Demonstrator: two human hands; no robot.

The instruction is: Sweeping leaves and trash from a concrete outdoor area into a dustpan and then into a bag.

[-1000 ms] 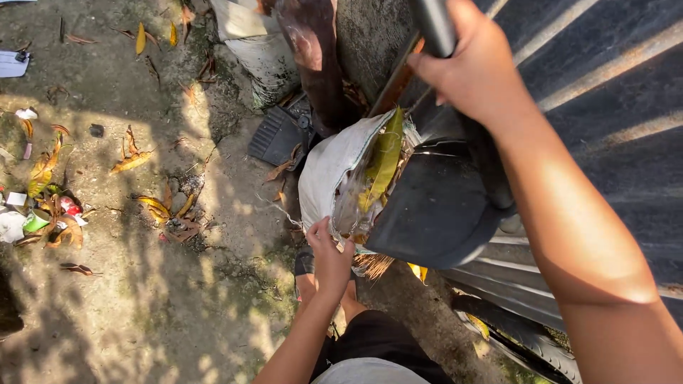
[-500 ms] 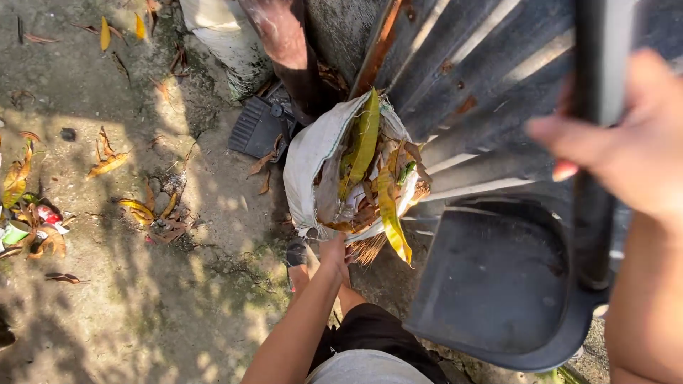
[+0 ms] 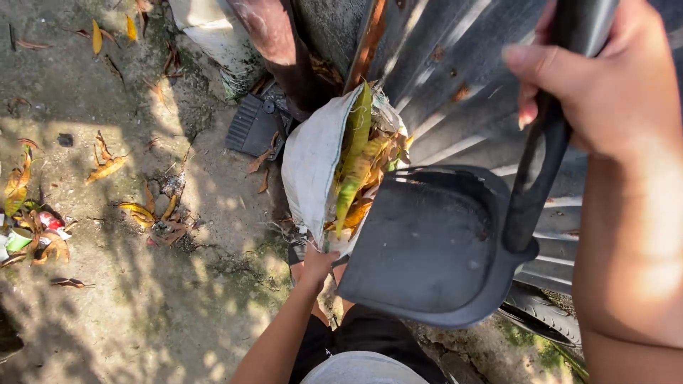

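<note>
A white woven sack [image 3: 313, 160], stuffed with yellow and green leaves [image 3: 353, 174], is seen upright at frame centre, its mouth open toward 3 o'clock. The sack's near rim is pinched by the left hand [image 3: 315, 264], fingers closed on the fabric at the 6 o'clock edge. A dark plastic dustpan [image 3: 427, 245] is held just beside the sack mouth at 4 o'clock, its front lip touching or overlapping the leaves; exact contact cannot be told. The dustpan's long black handle [image 3: 544, 142] is gripped by the right hand [image 3: 605, 78], fingers wrapped shut around it at 1 o'clock. The hands are well apart.

Corrugated metal sheeting [image 3: 462, 78] is set close behind sack and pan, from 12 to 3 o'clock, so little room is left on that side. A dark wooden post [image 3: 274, 50] and a pale sack [image 3: 213, 35] are seen at 11 o'clock, with a black ribbed plastic piece [image 3: 250, 128] touching the post's base, just beside the white sack. A tyre edge [image 3: 544, 320] is seen under the pan at 5 o'clock.

Open dirt ground [image 3: 142, 299] is spread from 7 to 10 o'clock, partly sunlit. Scattered dry leaves [image 3: 146, 213] lie on it near 9 o'clock, and a litter heap [image 3: 32, 231] sits at the left frame edge.
</note>
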